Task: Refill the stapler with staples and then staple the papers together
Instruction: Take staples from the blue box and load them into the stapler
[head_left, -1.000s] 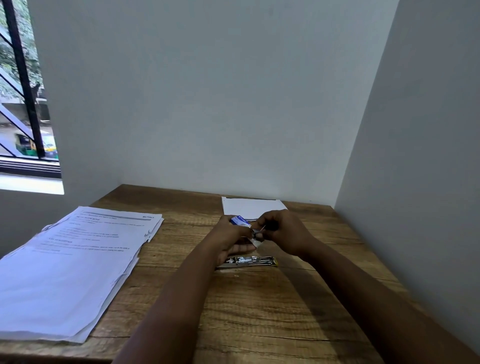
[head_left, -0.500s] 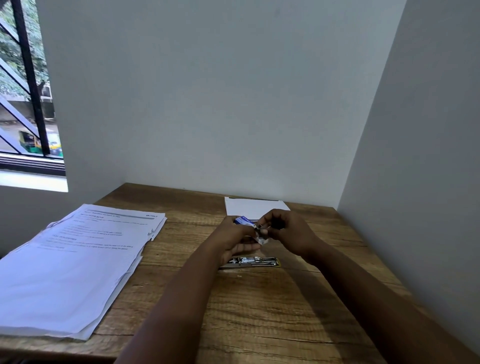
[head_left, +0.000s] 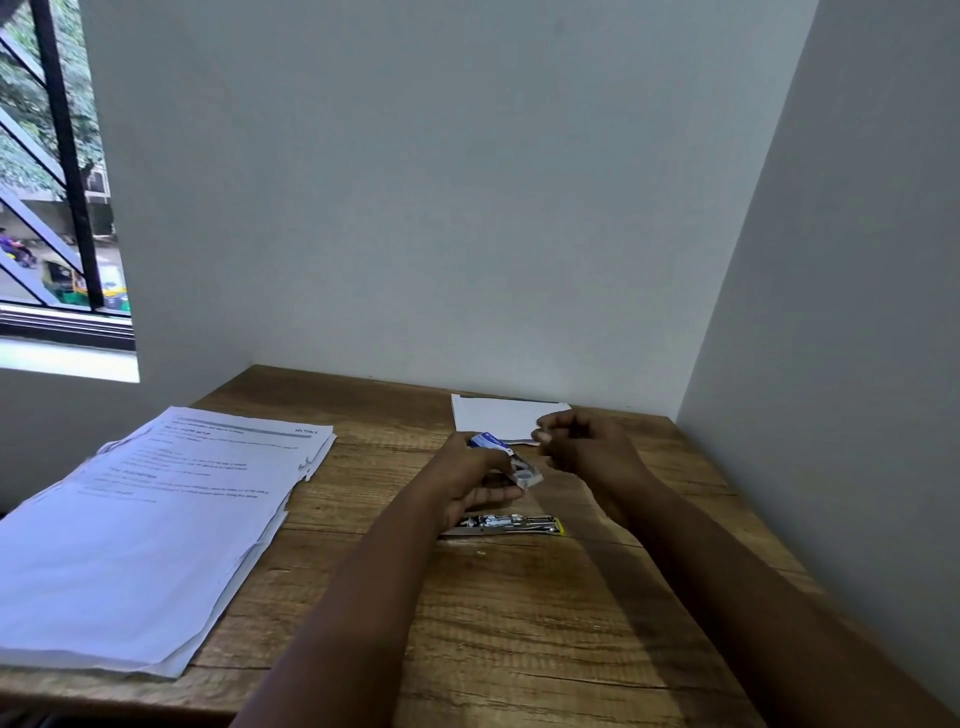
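Head view showed me the staple box (head_left: 501, 457) gripped in the left hand (head_left: 470, 480), low centre of frame, its open end facing the right hand (head_left: 584, 449) just beside it. Right fingers (head_left: 545, 435) were pinched narrow; whether they held staples I could not tell. Below both hands, the opened stapler (head_left: 506, 525) lay flat on the worktop (head_left: 519, 623). Papers (head_left: 156, 519) sat lower left. Both forearms reached forward.
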